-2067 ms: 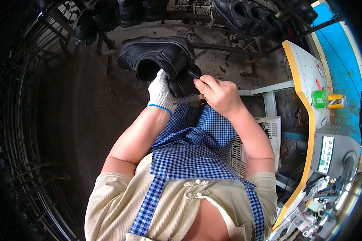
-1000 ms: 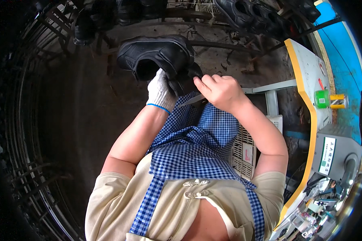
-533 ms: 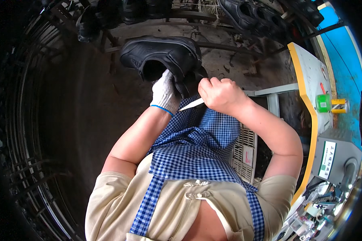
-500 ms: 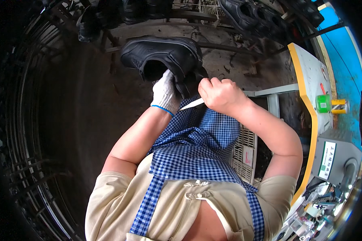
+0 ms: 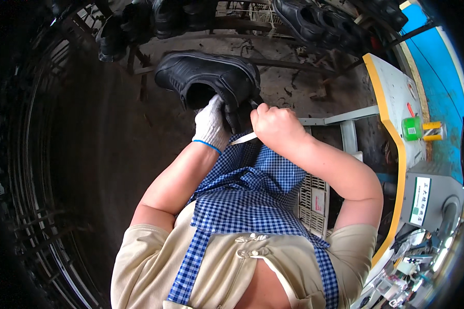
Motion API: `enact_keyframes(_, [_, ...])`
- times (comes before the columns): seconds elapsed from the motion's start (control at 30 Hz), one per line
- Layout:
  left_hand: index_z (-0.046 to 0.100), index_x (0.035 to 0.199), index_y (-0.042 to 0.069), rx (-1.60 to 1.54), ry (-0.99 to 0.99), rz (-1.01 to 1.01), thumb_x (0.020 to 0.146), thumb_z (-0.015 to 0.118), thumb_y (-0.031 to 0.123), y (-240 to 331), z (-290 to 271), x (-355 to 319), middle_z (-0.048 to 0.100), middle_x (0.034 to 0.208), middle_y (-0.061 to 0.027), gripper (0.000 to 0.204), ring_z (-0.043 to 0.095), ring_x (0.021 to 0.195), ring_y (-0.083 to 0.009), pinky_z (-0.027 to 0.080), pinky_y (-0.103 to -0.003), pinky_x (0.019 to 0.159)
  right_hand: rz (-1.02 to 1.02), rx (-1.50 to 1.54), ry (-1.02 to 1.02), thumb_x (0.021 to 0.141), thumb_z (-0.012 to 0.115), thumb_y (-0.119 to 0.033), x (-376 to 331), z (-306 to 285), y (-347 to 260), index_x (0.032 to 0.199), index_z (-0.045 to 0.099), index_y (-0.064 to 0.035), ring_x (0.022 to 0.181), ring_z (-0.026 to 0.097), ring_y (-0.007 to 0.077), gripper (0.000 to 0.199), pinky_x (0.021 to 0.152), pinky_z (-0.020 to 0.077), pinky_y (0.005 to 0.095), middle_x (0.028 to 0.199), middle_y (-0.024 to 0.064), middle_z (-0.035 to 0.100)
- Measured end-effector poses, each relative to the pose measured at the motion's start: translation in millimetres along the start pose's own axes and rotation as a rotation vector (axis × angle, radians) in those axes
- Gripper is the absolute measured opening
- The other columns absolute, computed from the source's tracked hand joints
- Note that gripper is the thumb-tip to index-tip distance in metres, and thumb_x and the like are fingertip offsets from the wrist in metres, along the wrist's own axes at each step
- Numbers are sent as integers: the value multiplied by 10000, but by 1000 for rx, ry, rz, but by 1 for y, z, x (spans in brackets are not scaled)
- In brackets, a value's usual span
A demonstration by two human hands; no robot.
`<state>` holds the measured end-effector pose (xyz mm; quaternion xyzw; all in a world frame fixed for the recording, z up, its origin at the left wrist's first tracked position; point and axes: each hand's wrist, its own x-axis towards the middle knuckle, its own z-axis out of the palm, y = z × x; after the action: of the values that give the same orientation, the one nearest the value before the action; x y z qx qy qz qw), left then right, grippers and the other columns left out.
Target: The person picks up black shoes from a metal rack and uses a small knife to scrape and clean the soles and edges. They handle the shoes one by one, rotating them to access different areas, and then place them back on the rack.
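My left hand (image 5: 210,123), in a white knitted glove with a blue cuff, is closed on a black shoe (image 5: 206,64) at its opening. The shoe is held up sideways in front of my lap, toe to the left. More black shoe material hangs beneath its heel; whether this is a second shoe I cannot tell. Close by on the right, my bare right hand (image 5: 277,126) makes a fist around a slim white-handled tool (image 5: 243,139). Its pale end sticks out toward the glove, while its working end by the shoe's heel is mostly hidden.
Black shoes (image 5: 304,23) line racks at the far side. On the right stands a white table (image 5: 392,87) with a yellow edge, holding a green container (image 5: 411,129) and a grey machine (image 5: 430,198). A pale plastic crate (image 5: 313,198) sits beside my legs. Metal racks (image 5: 36,206) run along the left.
My right fist has shifted slightly left and down, closer to the shoe's heel, and less of the white handle shows. The shoe has dropped a little, still in my left hand.
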<state>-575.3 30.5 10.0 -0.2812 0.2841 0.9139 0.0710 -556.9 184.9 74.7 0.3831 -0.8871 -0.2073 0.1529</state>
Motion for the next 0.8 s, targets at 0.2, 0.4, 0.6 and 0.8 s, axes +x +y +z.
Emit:
enact_keyframes(0.2, [626,1112,13,-30,-62,9,921,585,204,1,-8,10,662,1017,-124,272,646,914,-250,548,-388,819,-82,500,-197,693,631,-147,-11,0,9,669,581,-21,543,641,278,137,514,537,371,606,146,607])
enact_keyframes(0.4, [595,1202,25,-173,-104,74,985,487,242,45,-42,46,643,1151,-151,325,627,1037,-280,531,-428,908,-54,866,-640,684,696,-196,-72,21,16,722,656,-33,705,676,320,173,645,531,433,708,155,669])
enact_keyframes(0.6, [593,1215,44,715,-281,442,889,645,164,51,-84,16,656,1135,-111,351,630,1058,-250,526,-354,862,776,956,166,853,728,-205,-81,40,65,882,688,-17,618,647,185,194,581,487,304,679,70,661])
enact_keyframes(0.8, [610,1208,56,1764,-96,729,841,648,264,79,-108,-11,674,1086,-188,424,667,919,-359,540,-404,773,727,1370,568,898,672,-67,-58,23,58,941,700,8,631,524,45,91,552,424,209,733,-5,598])
